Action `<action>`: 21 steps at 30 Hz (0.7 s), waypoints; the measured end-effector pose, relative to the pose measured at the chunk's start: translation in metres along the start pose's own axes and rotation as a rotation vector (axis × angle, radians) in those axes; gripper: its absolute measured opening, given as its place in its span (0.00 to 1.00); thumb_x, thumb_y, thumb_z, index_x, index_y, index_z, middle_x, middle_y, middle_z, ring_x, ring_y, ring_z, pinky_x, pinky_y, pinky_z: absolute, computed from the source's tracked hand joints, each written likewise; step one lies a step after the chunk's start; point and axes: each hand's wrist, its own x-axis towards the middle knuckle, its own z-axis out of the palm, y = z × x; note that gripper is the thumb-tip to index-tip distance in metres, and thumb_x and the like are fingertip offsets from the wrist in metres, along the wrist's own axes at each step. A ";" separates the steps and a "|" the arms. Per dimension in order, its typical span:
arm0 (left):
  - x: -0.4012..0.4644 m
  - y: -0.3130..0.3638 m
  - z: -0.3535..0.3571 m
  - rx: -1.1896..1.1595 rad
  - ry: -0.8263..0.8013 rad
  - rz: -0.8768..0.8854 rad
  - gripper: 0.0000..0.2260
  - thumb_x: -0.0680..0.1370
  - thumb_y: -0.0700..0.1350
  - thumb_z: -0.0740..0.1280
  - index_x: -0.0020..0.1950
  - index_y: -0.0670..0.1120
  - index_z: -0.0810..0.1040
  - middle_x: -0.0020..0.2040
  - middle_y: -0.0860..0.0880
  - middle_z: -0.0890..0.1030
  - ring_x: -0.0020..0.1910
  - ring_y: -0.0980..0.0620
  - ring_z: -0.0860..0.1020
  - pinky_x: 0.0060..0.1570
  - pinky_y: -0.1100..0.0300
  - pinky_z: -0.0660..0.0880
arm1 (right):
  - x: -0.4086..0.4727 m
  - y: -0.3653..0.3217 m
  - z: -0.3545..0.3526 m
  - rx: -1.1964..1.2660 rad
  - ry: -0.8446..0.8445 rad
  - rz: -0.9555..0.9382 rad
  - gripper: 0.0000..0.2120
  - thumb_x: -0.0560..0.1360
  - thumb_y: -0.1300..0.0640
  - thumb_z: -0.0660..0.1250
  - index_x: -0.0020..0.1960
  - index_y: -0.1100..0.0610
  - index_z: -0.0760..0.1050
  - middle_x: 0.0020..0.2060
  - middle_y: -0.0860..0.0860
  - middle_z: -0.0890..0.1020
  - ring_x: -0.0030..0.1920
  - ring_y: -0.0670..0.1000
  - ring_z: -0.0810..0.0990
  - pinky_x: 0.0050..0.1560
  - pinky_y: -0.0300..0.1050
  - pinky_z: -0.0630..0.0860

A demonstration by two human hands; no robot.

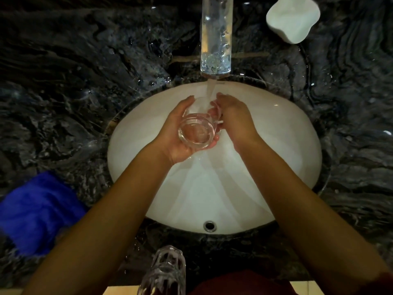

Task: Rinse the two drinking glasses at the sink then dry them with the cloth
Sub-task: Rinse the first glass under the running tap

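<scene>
Dim scene; light pools on the white sink basin (276,145) while the dark marble counter (85,71) fades toward black. Edges bow with wide-angle distortion, and the near glass (163,271) is blurred.

White soap dish (292,18) — far right corner, dark marble counter (85,60)
</scene>
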 end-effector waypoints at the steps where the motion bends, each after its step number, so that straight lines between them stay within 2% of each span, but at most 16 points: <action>1: -0.002 -0.002 0.001 -0.015 0.038 0.007 0.25 0.80 0.61 0.64 0.56 0.38 0.80 0.46 0.41 0.84 0.39 0.45 0.84 0.40 0.53 0.84 | -0.006 0.003 -0.001 -0.056 -0.025 -0.031 0.16 0.82 0.45 0.61 0.49 0.54 0.81 0.44 0.50 0.85 0.47 0.52 0.84 0.54 0.55 0.80; 3: -0.014 -0.006 -0.002 0.002 0.124 0.057 0.24 0.81 0.61 0.64 0.55 0.39 0.81 0.46 0.40 0.86 0.40 0.44 0.86 0.43 0.50 0.85 | -0.026 0.005 0.002 -0.192 -0.117 -0.100 0.17 0.83 0.41 0.59 0.55 0.52 0.81 0.49 0.48 0.84 0.52 0.51 0.83 0.58 0.52 0.78; 4: -0.017 -0.007 -0.001 0.039 0.152 0.071 0.24 0.81 0.61 0.64 0.58 0.40 0.80 0.50 0.39 0.86 0.44 0.43 0.87 0.46 0.47 0.85 | -0.032 0.008 0.001 -0.239 -0.124 -0.099 0.19 0.83 0.40 0.58 0.57 0.51 0.80 0.51 0.48 0.84 0.53 0.51 0.82 0.59 0.51 0.77; 6: -0.030 -0.013 -0.003 0.154 0.244 0.161 0.23 0.81 0.61 0.66 0.62 0.42 0.77 0.59 0.39 0.85 0.51 0.41 0.87 0.50 0.41 0.84 | -0.048 0.007 0.000 -0.308 -0.177 -0.092 0.24 0.81 0.35 0.55 0.62 0.50 0.79 0.55 0.50 0.84 0.55 0.52 0.83 0.61 0.54 0.78; 7: -0.032 -0.012 -0.001 0.256 0.288 0.207 0.21 0.81 0.62 0.66 0.60 0.44 0.77 0.57 0.41 0.85 0.52 0.41 0.86 0.53 0.41 0.83 | -0.051 0.006 -0.002 -0.320 -0.196 -0.058 0.26 0.80 0.33 0.54 0.64 0.50 0.78 0.56 0.51 0.84 0.54 0.53 0.84 0.61 0.56 0.79; 9: -0.049 -0.017 -0.003 0.391 0.353 0.308 0.18 0.81 0.62 0.64 0.54 0.48 0.78 0.48 0.46 0.85 0.49 0.44 0.87 0.54 0.47 0.83 | -0.065 -0.001 -0.003 -0.348 -0.307 -0.006 0.26 0.82 0.34 0.53 0.65 0.50 0.76 0.51 0.54 0.87 0.44 0.55 0.87 0.56 0.56 0.83; 10: -0.051 -0.016 -0.002 0.426 0.345 0.304 0.19 0.82 0.63 0.63 0.55 0.48 0.77 0.48 0.47 0.85 0.48 0.45 0.86 0.52 0.50 0.84 | -0.068 -0.005 -0.006 -0.350 -0.341 0.015 0.25 0.83 0.35 0.51 0.65 0.50 0.76 0.45 0.56 0.88 0.37 0.55 0.87 0.52 0.54 0.84; 12: -0.062 -0.015 0.000 0.364 0.280 0.224 0.22 0.82 0.63 0.61 0.59 0.45 0.76 0.51 0.44 0.85 0.47 0.45 0.87 0.48 0.48 0.85 | -0.077 -0.014 -0.011 -0.435 -0.364 -0.030 0.26 0.83 0.35 0.50 0.60 0.52 0.78 0.34 0.56 0.87 0.28 0.54 0.82 0.43 0.47 0.81; 14: -0.074 -0.013 0.002 0.309 0.206 0.152 0.21 0.83 0.61 0.62 0.57 0.43 0.77 0.46 0.41 0.87 0.43 0.42 0.87 0.44 0.44 0.85 | -0.081 -0.020 -0.015 -0.520 -0.327 -0.083 0.28 0.83 0.34 0.51 0.54 0.54 0.80 0.28 0.55 0.84 0.25 0.51 0.80 0.39 0.45 0.78; 16: -0.081 -0.012 0.000 0.316 0.171 0.139 0.21 0.83 0.60 0.63 0.58 0.42 0.77 0.46 0.40 0.87 0.43 0.40 0.87 0.42 0.43 0.85 | -0.082 -0.025 -0.016 -0.525 -0.322 -0.097 0.28 0.82 0.34 0.53 0.55 0.55 0.81 0.24 0.53 0.80 0.24 0.49 0.79 0.41 0.49 0.82; 17: -0.084 -0.011 -0.002 0.324 0.161 0.157 0.22 0.82 0.61 0.64 0.61 0.42 0.76 0.50 0.39 0.87 0.44 0.39 0.87 0.43 0.42 0.85 | -0.083 -0.026 -0.016 -0.499 -0.337 -0.095 0.27 0.82 0.35 0.54 0.56 0.55 0.81 0.23 0.52 0.79 0.23 0.49 0.78 0.39 0.50 0.82; 19: -0.088 -0.011 -0.007 0.353 0.175 0.213 0.26 0.81 0.61 0.66 0.66 0.42 0.72 0.59 0.38 0.83 0.49 0.38 0.87 0.44 0.40 0.84 | -0.085 -0.027 -0.015 -0.444 -0.383 -0.093 0.24 0.82 0.36 0.55 0.60 0.54 0.79 0.25 0.53 0.81 0.22 0.48 0.75 0.35 0.47 0.76; 21: -0.090 -0.012 -0.011 0.426 0.185 0.285 0.25 0.81 0.61 0.66 0.67 0.44 0.72 0.62 0.38 0.80 0.51 0.39 0.87 0.47 0.39 0.84 | -0.089 -0.025 -0.013 -0.378 -0.412 -0.108 0.21 0.83 0.39 0.56 0.63 0.51 0.78 0.31 0.54 0.84 0.26 0.50 0.76 0.37 0.45 0.74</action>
